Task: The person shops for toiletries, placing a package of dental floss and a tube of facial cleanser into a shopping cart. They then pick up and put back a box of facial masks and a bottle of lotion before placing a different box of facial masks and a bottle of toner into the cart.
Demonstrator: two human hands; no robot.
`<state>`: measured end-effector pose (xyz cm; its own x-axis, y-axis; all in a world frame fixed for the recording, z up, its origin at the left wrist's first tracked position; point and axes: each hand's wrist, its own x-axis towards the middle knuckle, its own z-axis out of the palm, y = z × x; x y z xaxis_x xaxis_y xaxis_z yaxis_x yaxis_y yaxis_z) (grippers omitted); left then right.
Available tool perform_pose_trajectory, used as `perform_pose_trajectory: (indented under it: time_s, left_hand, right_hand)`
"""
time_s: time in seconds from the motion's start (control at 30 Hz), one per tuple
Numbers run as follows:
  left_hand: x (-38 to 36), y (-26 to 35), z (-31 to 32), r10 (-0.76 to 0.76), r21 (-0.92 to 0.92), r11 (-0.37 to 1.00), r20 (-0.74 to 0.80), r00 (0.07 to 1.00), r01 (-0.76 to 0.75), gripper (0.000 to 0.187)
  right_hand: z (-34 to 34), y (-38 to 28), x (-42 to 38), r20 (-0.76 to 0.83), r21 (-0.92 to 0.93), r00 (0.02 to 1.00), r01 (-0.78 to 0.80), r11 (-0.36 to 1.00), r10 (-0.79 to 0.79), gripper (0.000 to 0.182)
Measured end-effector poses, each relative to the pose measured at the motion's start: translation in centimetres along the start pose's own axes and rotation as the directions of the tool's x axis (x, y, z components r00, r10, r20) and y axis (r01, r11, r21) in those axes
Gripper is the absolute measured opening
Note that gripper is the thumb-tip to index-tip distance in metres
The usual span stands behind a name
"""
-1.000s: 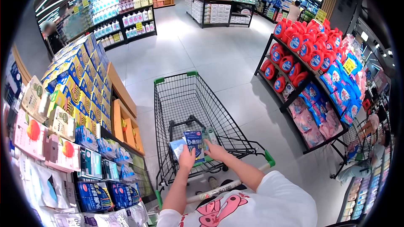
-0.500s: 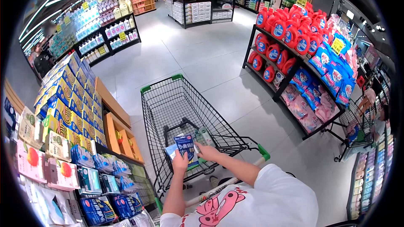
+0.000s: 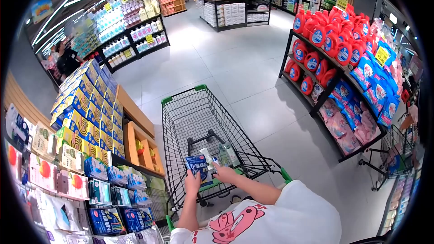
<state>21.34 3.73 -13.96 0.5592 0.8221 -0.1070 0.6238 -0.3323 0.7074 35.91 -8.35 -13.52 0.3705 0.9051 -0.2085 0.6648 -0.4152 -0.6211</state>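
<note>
I hold a small blue packet [image 3: 198,166] with white lettering over the rear end of a black wire shopping cart [image 3: 181,122] that has green corners. My left hand [image 3: 193,183] grips the packet's lower edge from below. My right hand [image 3: 224,172] holds its right side. More small packets, one pale green [image 3: 228,154], lie in the cart's child seat just beyond my hands. The cart's green handle [image 3: 285,175] shows to the right of my right forearm.
Shelves on the left carry yellow-and-blue boxes [image 3: 90,108] and hanging packets [image 3: 106,196]. A rack of red detergent bottles [image 3: 337,47] and blue and pink refill bags [image 3: 357,117] stands on the right. A person [image 3: 68,58] stands far left. Grey tiled floor [image 3: 235,72] lies ahead.
The view has swung slightly right and the cart looks a little further away. Both hands still hold the blue packet, now lowered closer to the child seat.
</note>
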Motion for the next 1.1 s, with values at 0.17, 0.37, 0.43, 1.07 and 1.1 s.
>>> perform_pose_trajectory:
  time_s: [0.17, 0.37, 0.43, 1.07, 1.1]
  left_hand:
    - [-0.4, 2.0, -0.3, -0.022, -0.057, 0.998, -0.115, 0.993, 0.015, 0.032]
    - [0.4, 2.0, 1.6, -0.033, -0.088, 0.996, -0.132, 0.991, 0.022, 0.035]
    - [0.6, 2.6, 1.7, 0.052, -0.077, 0.995, -0.15, 0.987, -0.065, 0.035]
    - [2.7, 1.1, 1.5, -0.07, -0.617, 0.777, 0.109, 0.992, 0.123, 0.029]
    - [3.1, 0.8, 1.7, -0.086, -0.678, 0.712, 0.173, 0.981, 0.182, 0.028]
  right_hand:
    - [-1.6, 0.5, 0.4, 0.027, 0.024, 1.0, -0.012, 1.0, 0.011, 0.064]
    - [-2.6, 1.8, 1.1, 0.092, 0.014, 0.996, 0.015, 1.0, -0.017, 0.065]
    - [-2.8, 2.5, 1.6, 0.063, -0.009, 0.998, 0.022, 1.0, -0.021, 0.065]
    - [-0.4, 6.3, 5.1, 0.119, 0.067, 0.99, -0.085, 0.994, 0.077, 0.051]
    - [-0.7, 6.0, 5.1, 0.172, 0.264, 0.979, -0.152, 0.953, 0.108, 0.051]
